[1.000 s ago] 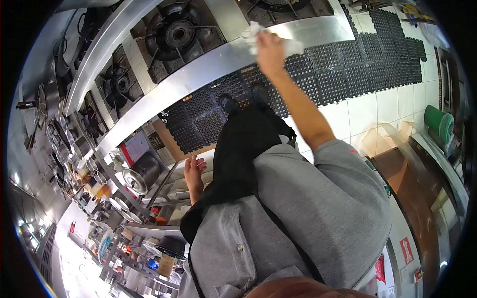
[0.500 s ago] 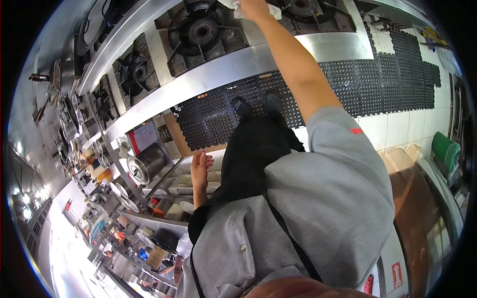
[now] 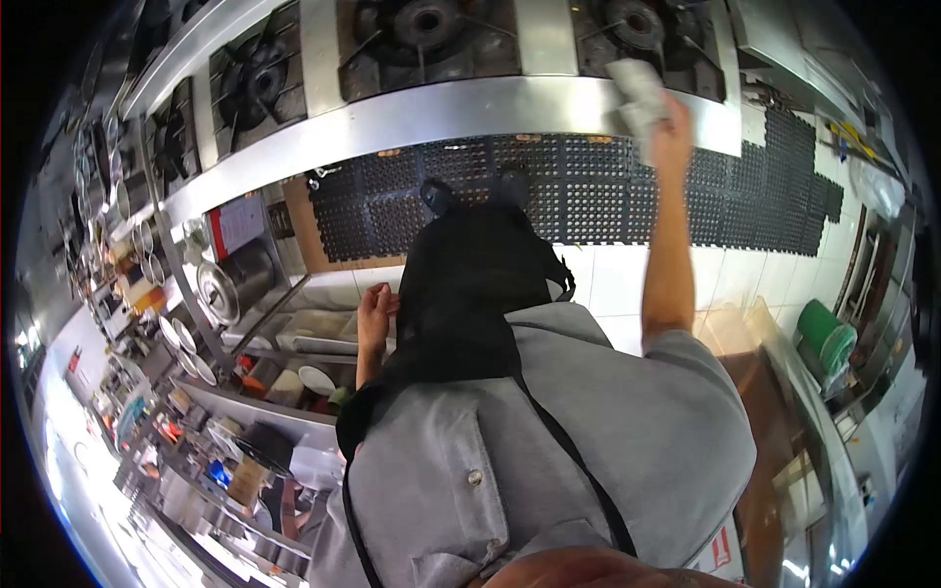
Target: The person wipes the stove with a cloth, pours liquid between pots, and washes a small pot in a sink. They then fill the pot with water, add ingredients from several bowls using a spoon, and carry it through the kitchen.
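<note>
My right hand (image 3: 672, 137) is wrapped round a crumpled whitish cloth (image 3: 641, 90). The cloth is at the stove's steel front edge (image 3: 549, 101), just below the right-hand burner (image 3: 635, 27), and is slightly smeared by motion. Low at my side, my left hand (image 3: 374, 310) hangs beside the black apron (image 3: 461, 304). Its fingers are loosely bent and partly apart, with nothing seen in them.
Black perforated mats (image 3: 588, 191) cover the floor before the stove. A lidded steel pot (image 3: 227, 290) stands on a shelf to the left, above containers (image 3: 312, 331). On the right are a brown surface (image 3: 755, 421) and a green bin (image 3: 825, 335).
My right hand has drawn the cloth back from between the burners, to the right and toward me. My body has shifted right along the stove. My left hand still hangs low.
</note>
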Tool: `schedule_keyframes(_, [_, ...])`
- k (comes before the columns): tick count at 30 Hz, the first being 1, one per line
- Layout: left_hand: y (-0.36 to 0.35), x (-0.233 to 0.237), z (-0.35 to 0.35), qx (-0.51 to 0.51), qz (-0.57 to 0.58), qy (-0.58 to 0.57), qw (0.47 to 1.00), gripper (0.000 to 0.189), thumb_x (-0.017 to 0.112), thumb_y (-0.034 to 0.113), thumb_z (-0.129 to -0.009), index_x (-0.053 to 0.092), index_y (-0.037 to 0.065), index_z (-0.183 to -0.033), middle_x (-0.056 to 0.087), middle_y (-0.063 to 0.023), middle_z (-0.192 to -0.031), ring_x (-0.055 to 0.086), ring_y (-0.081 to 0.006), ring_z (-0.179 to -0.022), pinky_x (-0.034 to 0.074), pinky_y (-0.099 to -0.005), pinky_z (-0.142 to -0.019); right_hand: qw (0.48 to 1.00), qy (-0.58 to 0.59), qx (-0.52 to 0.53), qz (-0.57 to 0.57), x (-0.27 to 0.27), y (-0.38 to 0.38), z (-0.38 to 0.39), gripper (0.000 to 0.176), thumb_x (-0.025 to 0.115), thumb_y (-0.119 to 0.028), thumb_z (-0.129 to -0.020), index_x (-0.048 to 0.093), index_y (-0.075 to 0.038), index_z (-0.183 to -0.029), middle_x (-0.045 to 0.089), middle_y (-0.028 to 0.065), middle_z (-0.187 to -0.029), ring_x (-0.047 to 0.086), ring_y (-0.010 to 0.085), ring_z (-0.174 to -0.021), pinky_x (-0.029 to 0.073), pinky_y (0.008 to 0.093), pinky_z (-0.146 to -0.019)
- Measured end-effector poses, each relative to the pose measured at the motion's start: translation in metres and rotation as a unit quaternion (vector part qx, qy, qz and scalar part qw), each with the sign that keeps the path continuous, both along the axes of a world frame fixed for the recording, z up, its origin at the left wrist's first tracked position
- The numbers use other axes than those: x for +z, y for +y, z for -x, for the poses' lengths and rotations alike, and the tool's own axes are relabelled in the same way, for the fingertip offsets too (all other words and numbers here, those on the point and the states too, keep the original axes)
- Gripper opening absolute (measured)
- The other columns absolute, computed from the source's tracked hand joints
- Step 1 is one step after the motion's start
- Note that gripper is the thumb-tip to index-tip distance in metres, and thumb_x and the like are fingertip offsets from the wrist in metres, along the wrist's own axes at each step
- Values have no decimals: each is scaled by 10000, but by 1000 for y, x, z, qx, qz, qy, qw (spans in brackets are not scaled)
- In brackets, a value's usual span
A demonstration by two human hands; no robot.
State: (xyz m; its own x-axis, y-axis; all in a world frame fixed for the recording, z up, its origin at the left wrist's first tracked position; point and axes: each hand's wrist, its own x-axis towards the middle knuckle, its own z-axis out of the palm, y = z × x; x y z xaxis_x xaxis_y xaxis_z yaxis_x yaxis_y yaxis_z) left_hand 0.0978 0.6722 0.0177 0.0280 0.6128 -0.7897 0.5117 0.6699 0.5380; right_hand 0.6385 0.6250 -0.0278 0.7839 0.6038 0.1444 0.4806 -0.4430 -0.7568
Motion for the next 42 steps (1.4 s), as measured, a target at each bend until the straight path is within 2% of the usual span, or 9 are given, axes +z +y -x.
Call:
schedule_keyframes(2, [10,-2,15,16,2,9,1000,379,511,319,-914,521,-18,-1086,615,-84,-859,580,-139,-754,461,-258,-667,967,-236,24,90,-36,-19,-57,445,487,8,-696,580,-108,-1115,545,121,-1140,514,299,-981,409,390,-880])
schedule_keyframes(4, [17,-9,35,-3,7,6,1000,366,510,311,-913,521,-11,-1088,617,-88,-862,592,-145,-765,462,-255,-662,954,-269,85,103,-38,-13,-54,482,463,-9,-707,503,-54,-1185,466,144,-1278,417,344,-1184,337,406,-985])
schedule_keyframes(9, [41,-12,73,38,5,26,999,352,516,302,-911,525,-8,-1077,614,-86,-850,595,-148,-763,466,-253,-669,957,-276,-20,85,-60,32,56,471,503,-138,-769,467,1,-1218,431,178,-1307,380,359,-1220,272,444,-1032])
schedule_keyframes(12, [48,-28,110,65,37,6,997,344,513,290,-914,522,-11,-1080,609,-80,-833,590,-145,-751,469,-254,-676,967,-246,-11,69,-59,89,164,513,533,-173,-755,458,14,-1226,410,194,-1319,350,353,-1244,231,467,-1033])
schedule_keyframes(14, [61,-38,137,1,19,-8,1000,338,509,282,-917,517,-10,-1087,605,-75,-832,581,-140,-734,468,-252,-677,966,-221,19,132,-54,130,235,578,524,-141,-718,404,5,-1264,335,172,-1370,271,333,-1290,210,474,-1039])
schedule_keyframes(17, [89,-37,185,48,30,-25,998,322,512,272,-916,517,-1,-1086,606,-70,-836,576,-129,-722,462,-244,-672,960,-220,23,171,-47,185,311,551,521,-167,-763,387,8,-1268,341,178,-1356,281,346,-1278,218,477,-1039])
schedule_keyframes(25, [134,-31,327,232,-35,-50,971,294,549,291,-895,502,48,-1054,604,-57,-798,587,-138,-678,476,-265,-633,948,-233,78,201,-46,259,427,533,487,-228,-818,396,28,-1276,294,200,-1391,255,355,-1298,202,487,-1049])
schedule_keyframes(37, [72,-34,356,228,20,-50,972,258,532,270,-904,510,35,-1008,599,-74,-777,590,-155,-686,481,-286,-638,929,-255,256,77,-37,353,584,576,509,-357,-832,437,63,-1221,356,228,-1326,337,371,-1225,265,469,-1012])
schedule_keyframes(42, [39,-29,374,281,3,-46,959,248,517,246,-915,494,23,-1020,574,-57,-754,566,-136,-657,458,-257,-590,898,-302,318,16,-49,396,633,475,499,-182,-796,456,53,-1206,366,210,-1330,348,351,-1230,307,446,-996])
